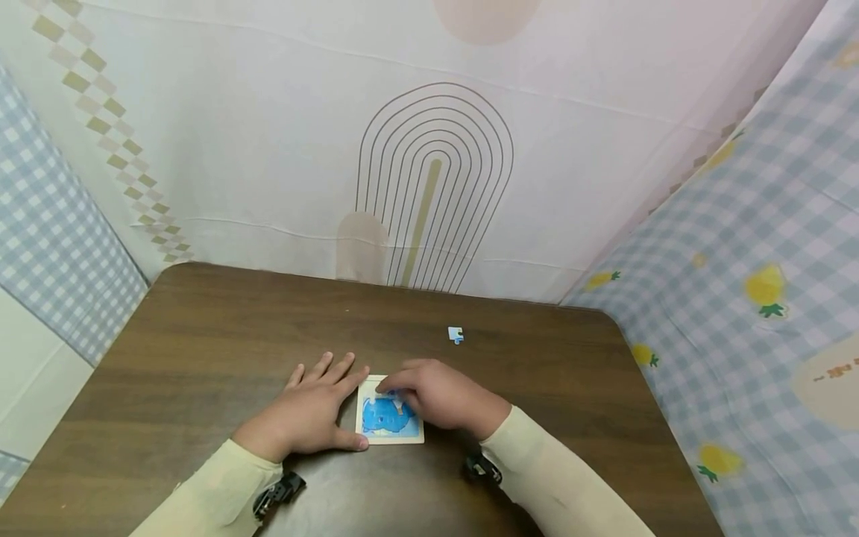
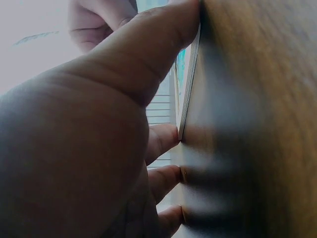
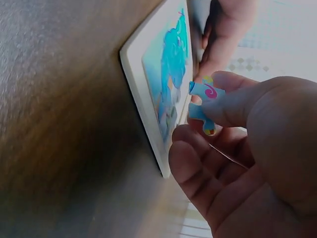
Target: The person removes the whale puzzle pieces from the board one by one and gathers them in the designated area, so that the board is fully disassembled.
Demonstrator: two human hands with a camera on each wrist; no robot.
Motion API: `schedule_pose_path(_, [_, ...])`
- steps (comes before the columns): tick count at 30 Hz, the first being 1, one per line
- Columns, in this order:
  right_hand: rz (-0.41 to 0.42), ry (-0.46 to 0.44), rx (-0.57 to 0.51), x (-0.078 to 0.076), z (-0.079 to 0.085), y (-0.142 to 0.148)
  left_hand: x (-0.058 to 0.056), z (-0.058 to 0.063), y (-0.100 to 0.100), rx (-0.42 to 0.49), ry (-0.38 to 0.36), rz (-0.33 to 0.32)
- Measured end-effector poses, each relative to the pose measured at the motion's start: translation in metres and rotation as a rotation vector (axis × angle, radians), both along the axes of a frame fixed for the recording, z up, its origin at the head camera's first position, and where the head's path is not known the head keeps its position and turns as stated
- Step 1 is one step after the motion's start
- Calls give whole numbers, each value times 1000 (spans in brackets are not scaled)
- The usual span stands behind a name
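Note:
A small square jigsaw puzzle board with a pale frame and a blue picture lies flat on the brown table. My left hand rests at its left side with fingers spread; the thumb and index fingertip touch the board's edge. Over the board's upper right part is my right hand. In the right wrist view it pinches a light blue puzzle piece with a pink swirl between thumb and fingers, just above the picture. From the head view this piece is mostly hidden by the hand.
One loose puzzle piece lies on the table beyond the right hand. A patterned white cloth hangs behind the table, and a blue checked cloth hangs along its right side.

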State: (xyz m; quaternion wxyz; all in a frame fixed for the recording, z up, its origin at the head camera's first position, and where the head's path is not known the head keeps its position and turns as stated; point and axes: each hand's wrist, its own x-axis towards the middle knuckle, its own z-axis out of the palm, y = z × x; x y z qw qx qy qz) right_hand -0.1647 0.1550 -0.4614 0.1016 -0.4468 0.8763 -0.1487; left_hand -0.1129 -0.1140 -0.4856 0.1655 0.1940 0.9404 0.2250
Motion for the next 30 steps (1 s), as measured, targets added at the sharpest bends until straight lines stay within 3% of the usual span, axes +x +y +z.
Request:
schedule_pose_path(4, [-77,-33,-34,-2,3,7,1,-1,1,-5,6,1])
schedule_pose_path(11, [-307,-87,-116,-11,10,24,1,-1,1,-9,4,6])
schedule_pose_path(15, [-395,-72,-163,-19,16,37,1,0,1,-5,-1,9])
schedule_pose_path(24, [-575,-112,-237,-48,25,80,0,-1,2,-6,0,7])
schedule_pose_path(30, [-661,-104,-232,-70,24,105,0,-1,2,-10,-2,4])
